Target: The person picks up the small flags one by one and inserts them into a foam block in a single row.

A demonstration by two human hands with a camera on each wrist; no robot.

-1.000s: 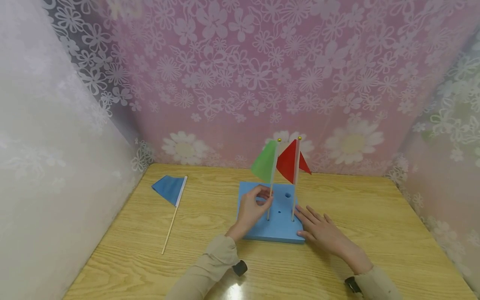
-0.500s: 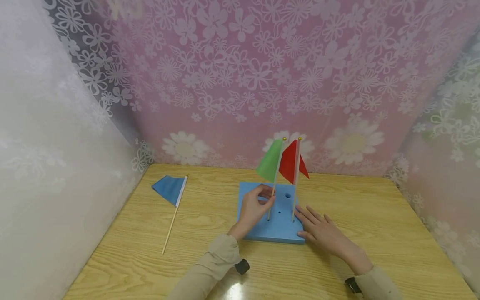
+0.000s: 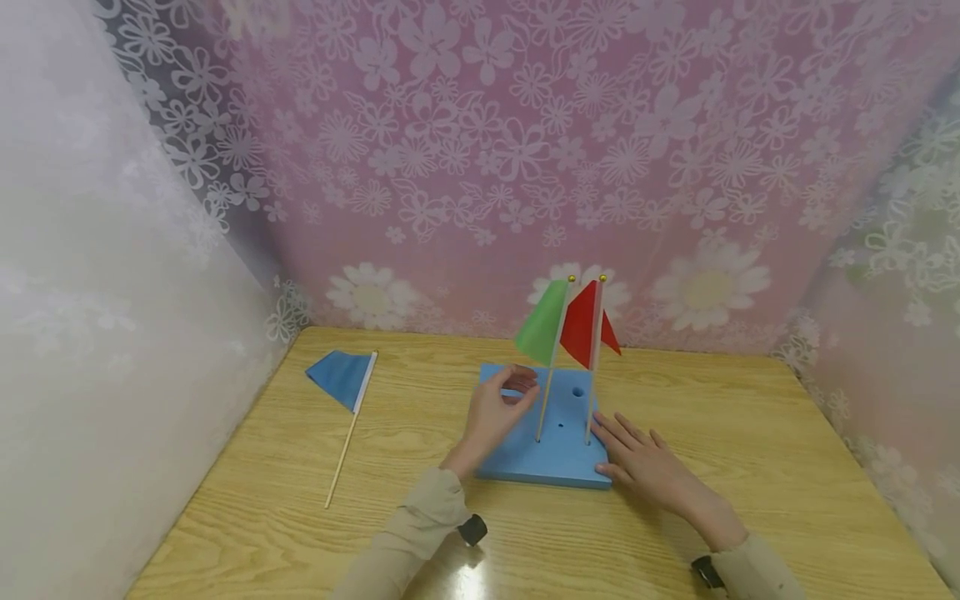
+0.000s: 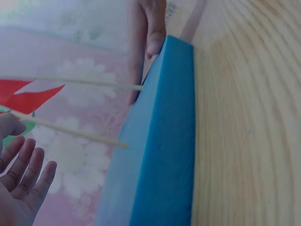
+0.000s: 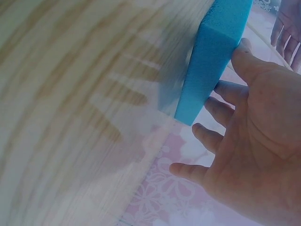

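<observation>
A blue foam board with holes lies flat on the table. Two small flags stand in it: a green flag on a stick leaning slightly right, and a red flag to its right. Just left of the green flag's stick, my left hand has its fingers spread loosely and grips nothing; the left wrist view shows the fingers apart near the stick. My right hand rests against the board's right edge with straight fingers, the thumb touching its side in the right wrist view.
A blue flag on a wooden stick lies on the wood-grain table at the left. Flower-patterned cloth rises behind the table and along both sides.
The green flag has tilted to the right, closer to the red one. My left hand has let go of its stick and moved slightly left. The right hand stays put.
</observation>
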